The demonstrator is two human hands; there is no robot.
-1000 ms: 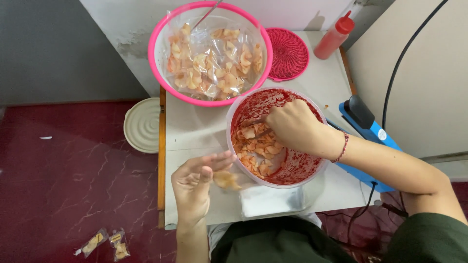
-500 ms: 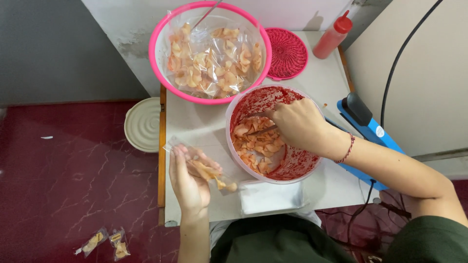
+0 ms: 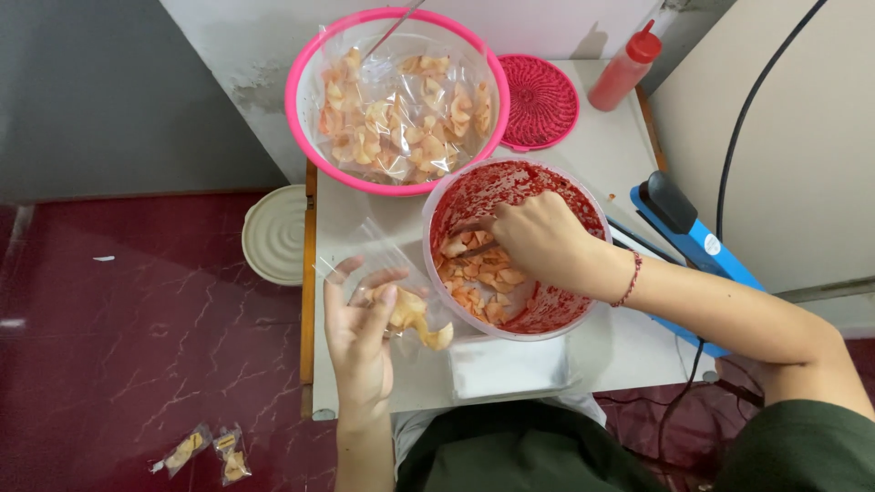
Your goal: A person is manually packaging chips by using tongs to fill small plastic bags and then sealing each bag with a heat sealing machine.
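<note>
The left hand (image 3: 360,342), low in the frame left of centre, has its fingers curled loosely around a small clear plastic bag (image 3: 396,296) that is crinkled, glossy and partly filled with pale, curled chips. The bag sits just beside the rim of a round translucent tub (image 3: 583,205) at the frame's centre, whose inner wall is smeared with grainy red seasoning. The right hand (image 3: 542,239) reaches down into this tub, fingers closed on a thin metal utensil (image 3: 474,248) that lies among the orange-coated chips (image 3: 478,278) heaped at the tub's bottom left.

At the upper centre stands one pink plastic basin (image 3: 301,68) lined with clear film and holding plain chips. To its right lies one round pink woven mat (image 3: 542,98), then one red squeeze bottle (image 3: 624,68). One blue heat sealer (image 3: 688,239) lies at the right edge of the white table (image 3: 365,219). One ribbed cream lid (image 3: 278,235) rests on the dark red marbled floor, and two small filled packets (image 3: 205,451) lie at the lower left.
</note>
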